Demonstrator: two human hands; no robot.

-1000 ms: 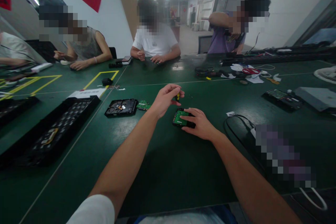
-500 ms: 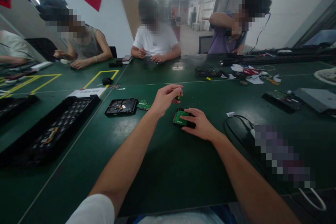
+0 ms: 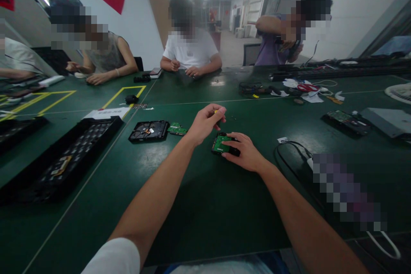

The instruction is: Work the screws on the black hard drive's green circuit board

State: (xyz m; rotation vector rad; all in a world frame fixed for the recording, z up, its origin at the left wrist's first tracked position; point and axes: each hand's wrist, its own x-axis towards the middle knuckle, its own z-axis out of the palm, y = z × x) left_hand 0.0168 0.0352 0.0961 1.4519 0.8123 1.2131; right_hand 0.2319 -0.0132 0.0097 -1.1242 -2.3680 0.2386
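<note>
My left hand (image 3: 208, 123) is closed in a pinch around a small screwdriver (image 3: 216, 112), of which only a bit of yellow and dark handle shows. It hovers just above the far left edge of a hard drive (image 3: 221, 144) lying flat with its green circuit board up. Across the drive's right side my right hand (image 3: 244, 150) grips it, fingers over the board and thumb at the near edge. Left of my left hand lie a loose green circuit board (image 3: 177, 129) and another hard drive (image 3: 149, 130), dark side up.
A long black tray (image 3: 105, 137) with small parts stands at left. Right of me are a cable (image 3: 289, 158), a bare-board drive (image 3: 346, 122) and a grey box (image 3: 388, 120). Tiny screws (image 3: 234, 118) lie beyond my hands. Several people sit or stand across the green table (image 3: 205, 222).
My left hand has shifted slightly right and turned, so less of the screwdriver shows. My right hand stays on the hard drive. The person at far right has moved their hands.
</note>
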